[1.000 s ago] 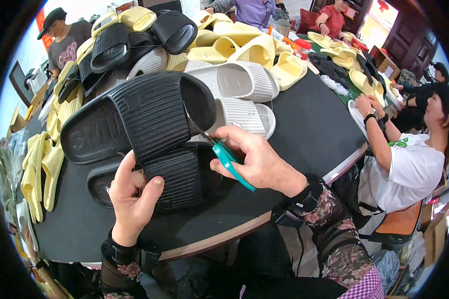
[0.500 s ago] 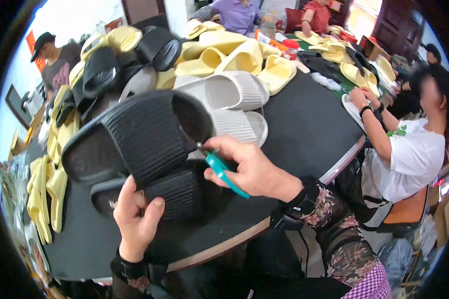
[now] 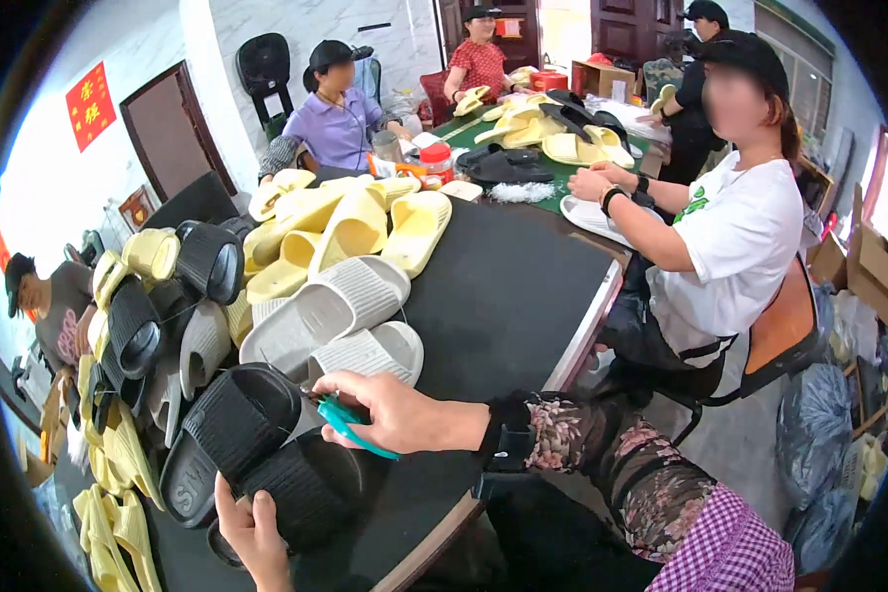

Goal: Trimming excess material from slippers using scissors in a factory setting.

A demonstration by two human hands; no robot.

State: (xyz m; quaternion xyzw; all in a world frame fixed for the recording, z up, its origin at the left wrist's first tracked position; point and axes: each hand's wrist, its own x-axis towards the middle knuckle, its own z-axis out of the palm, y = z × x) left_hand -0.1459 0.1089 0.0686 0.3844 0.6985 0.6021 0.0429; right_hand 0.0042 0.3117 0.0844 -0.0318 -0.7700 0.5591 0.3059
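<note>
My right hand [image 3: 409,416] is closed round a small pair of snips [image 3: 350,426] with teal handles. Their metal tip is beside the toe opening of a black ribbed slide slipper [image 3: 232,426]. A second black slipper [image 3: 301,491] lies against it, partly under it, on the near side. My left hand [image 3: 252,533] grips the near edge of the black pair, thumb and forefinger on the straps; its other fingers are hidden. Just beyond the snips, a pair of light grey slippers [image 3: 331,308] rests on the dark table [image 3: 503,286].
Yellow, black and grey slippers [image 3: 355,232] are heaped at the left and far side. A red-lidded jar [image 3: 436,163] stands behind them. To the right, a person in a white shirt [image 3: 735,217] handles a white slipper [image 3: 597,219]. Other people sit or stand around the table.
The view has swung up and to the right, showing more of the room. The black pair appears lower and farther from me, with both hands still at it.
</note>
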